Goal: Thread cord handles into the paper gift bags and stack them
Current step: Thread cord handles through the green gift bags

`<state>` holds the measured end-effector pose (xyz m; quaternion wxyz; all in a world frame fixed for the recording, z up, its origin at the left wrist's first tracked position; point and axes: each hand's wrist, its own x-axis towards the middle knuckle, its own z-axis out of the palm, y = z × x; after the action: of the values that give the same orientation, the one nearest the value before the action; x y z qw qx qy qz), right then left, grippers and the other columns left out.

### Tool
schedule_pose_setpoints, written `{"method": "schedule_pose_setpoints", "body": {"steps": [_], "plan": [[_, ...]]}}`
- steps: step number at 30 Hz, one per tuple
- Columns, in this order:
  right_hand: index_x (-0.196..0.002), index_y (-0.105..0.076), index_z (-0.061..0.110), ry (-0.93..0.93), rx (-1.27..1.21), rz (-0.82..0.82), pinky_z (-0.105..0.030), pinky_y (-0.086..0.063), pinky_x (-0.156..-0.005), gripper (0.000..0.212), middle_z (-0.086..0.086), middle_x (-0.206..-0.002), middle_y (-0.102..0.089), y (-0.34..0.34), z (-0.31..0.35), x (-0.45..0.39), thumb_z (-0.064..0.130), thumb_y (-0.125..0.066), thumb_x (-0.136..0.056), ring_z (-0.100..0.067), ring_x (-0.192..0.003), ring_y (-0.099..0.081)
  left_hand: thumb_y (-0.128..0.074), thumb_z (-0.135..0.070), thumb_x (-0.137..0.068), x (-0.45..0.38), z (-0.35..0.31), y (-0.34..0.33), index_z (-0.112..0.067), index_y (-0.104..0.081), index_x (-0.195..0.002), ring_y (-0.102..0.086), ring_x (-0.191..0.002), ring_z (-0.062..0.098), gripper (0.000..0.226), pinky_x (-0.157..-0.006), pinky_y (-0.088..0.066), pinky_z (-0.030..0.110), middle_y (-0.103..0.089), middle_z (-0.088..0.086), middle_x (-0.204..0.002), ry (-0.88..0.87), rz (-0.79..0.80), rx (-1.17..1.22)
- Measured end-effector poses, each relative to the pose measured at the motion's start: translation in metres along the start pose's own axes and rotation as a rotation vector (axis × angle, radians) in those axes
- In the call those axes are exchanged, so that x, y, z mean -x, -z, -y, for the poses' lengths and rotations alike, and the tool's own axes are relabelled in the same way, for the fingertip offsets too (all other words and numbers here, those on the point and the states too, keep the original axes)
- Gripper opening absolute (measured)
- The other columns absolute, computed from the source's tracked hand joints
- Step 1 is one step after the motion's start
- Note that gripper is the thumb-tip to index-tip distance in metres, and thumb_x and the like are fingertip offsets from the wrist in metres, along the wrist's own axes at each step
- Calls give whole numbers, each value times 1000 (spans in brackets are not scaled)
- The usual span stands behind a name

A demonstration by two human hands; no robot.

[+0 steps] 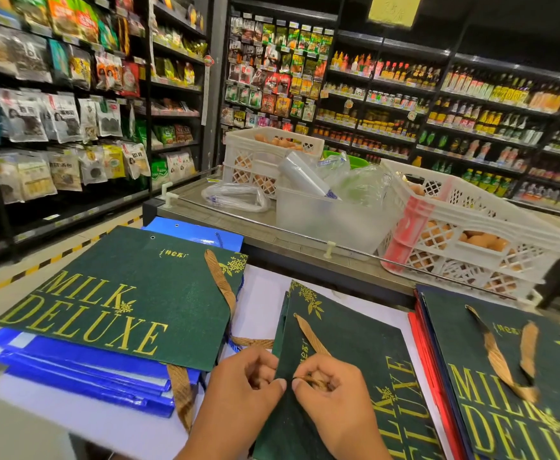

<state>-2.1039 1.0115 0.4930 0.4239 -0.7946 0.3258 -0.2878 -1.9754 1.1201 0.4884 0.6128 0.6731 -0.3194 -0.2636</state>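
Note:
A flat dark green gift bag (348, 346) with gold lettering lies in front of me on the white table (262, 303). A brown woven cord (308, 333) runs across its top. My left hand (238, 393) grips the bag's left edge. My right hand (335, 393) pinches the cord's end on the bag's face. On the left, a green bag (122, 293) with a brown handle tops a stack of blue bags (82, 366). To the right lies another green bag (517, 376) with its handle threaded.
Red bag edges (428, 366) show under the right stack. Behind the table runs a grey counter (305, 234) with white egg crates (471, 227), a clear tub (328, 220) and plastic bag rolls. Stocked store shelves line the aisle (56, 247) on the left and the back.

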Motion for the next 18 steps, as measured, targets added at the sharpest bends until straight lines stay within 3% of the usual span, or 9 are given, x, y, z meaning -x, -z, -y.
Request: {"method": "schedule_pose_setpoints", "body": {"steps": [4,13,18], "plan": [[-72,-72,28,5,3,0,-22,-42,-55,23,1,-51,-54,0,-1,0,8,-79,-80,-7,-51,-45,-80,0,-83,2,-2,3,-17,-73,-86,-51,-60,3,19,-62,-46,15,-61,-12,-60,-20,28,14],[-72,-72,32,15,26,14,-19,-42,-57,28,2,-53,-58,1,1,0,5,-78,-80,-5,-52,-47,-82,-4,-82,1,1,5,-18,-74,-89,-51,-62,2,17,-64,-47,16,-61,-12,-63,-8,34,19],[-73,-69,31,81,99,-7,-13,-41,-56,25,-2,-57,-59,-1,2,3,8,-77,-78,-6,-52,-48,-65,-2,-92,-1,3,7,-20,-77,-90,-69,-76,17,22,-74,-58,27,-77,-4,-79,13,44,-8]]}}
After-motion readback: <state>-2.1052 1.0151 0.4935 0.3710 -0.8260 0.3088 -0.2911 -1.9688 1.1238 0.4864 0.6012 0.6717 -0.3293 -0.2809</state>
